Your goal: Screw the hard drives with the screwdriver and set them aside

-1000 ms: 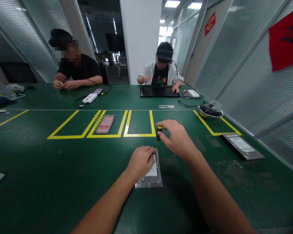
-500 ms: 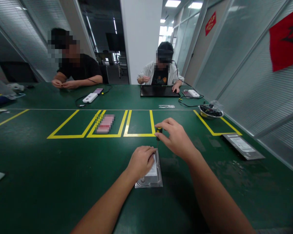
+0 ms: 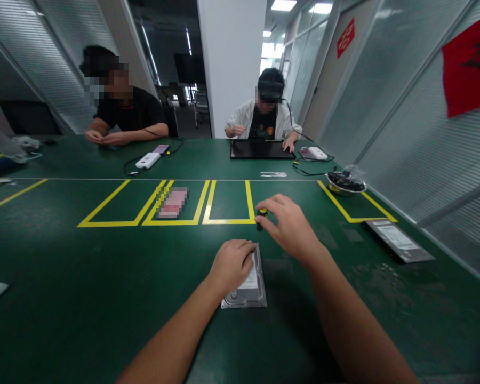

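Observation:
A silver hard drive (image 3: 253,296) with a white label lies flat on the green table in front of me. My left hand (image 3: 231,266) lies over its left side and upper part, fingers curled and pressed on it, hiding much of the label. Between the thumb and fingers of my right hand (image 3: 288,226) is a small screwdriver (image 3: 260,222) with a black and yellow handle. It stands nearly upright at the drive's far right corner; its thin shaft points down there, and whether the tip sits in a screw I cannot tell.
Another hard drive (image 3: 400,240) lies at the right, with several tiny screws (image 3: 390,269) near it. Behind it stands a metal bowl (image 3: 346,188) of dark parts. Yellow tape marks (image 3: 228,221) cross the table. Two people sit opposite, one at a black panel (image 3: 262,150).
The screwdriver's handle has tilted or turned slightly, and my right hand has shifted a touch to the right. My left hand and the drive stay put.

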### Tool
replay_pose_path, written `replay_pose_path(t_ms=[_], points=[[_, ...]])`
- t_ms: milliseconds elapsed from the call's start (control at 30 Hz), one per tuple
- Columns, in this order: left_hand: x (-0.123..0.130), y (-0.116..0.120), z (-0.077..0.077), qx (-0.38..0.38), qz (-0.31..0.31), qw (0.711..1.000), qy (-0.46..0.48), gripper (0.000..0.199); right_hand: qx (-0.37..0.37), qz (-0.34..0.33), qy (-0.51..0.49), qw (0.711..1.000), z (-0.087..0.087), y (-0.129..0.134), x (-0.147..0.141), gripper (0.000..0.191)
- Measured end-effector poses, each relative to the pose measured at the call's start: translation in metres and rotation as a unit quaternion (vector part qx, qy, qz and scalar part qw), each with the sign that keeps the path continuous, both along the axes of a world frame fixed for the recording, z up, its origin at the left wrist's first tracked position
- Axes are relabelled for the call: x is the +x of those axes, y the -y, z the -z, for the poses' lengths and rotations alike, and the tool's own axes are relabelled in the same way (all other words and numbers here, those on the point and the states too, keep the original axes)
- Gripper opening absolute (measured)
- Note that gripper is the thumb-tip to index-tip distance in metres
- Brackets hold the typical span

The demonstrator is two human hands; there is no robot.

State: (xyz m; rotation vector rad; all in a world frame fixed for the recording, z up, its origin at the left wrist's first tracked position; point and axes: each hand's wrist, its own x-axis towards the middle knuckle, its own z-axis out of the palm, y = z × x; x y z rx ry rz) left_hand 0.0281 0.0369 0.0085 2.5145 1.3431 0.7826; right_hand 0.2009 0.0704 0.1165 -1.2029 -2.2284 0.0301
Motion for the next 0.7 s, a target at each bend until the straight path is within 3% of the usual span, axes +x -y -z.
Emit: replay_pose_path(t_ms=[167,400,567,700], points=[[0.0003,-0.0003,-0.0004,0.001,-0.002,1.000,0.001,0.031,0.020,-0.006,0.001,1.000,0.0001,0.0000,0.0007,0.026],[0.0001,-0.0007,0.0008,-0.001,0.000,1.000,0.005,0.032,0.000,-0.002,-0.002,1.000,-0.0013,0.0002,-0.0001,0.016],[-0.0001,-0.0002,0.0005,-0.001,-0.001,1.000,0.008,0.032,0.011,-0.017,-0.001,1.000,-0.0022,0.0004,0.0006,0.025],[0.0001,0.0003,-0.0011,-0.001,-0.001,1.000,0.007,0.032,-0.002,-0.019,-0.014,1.000,-0.0023,0.0012,-0.0002,0.019]])
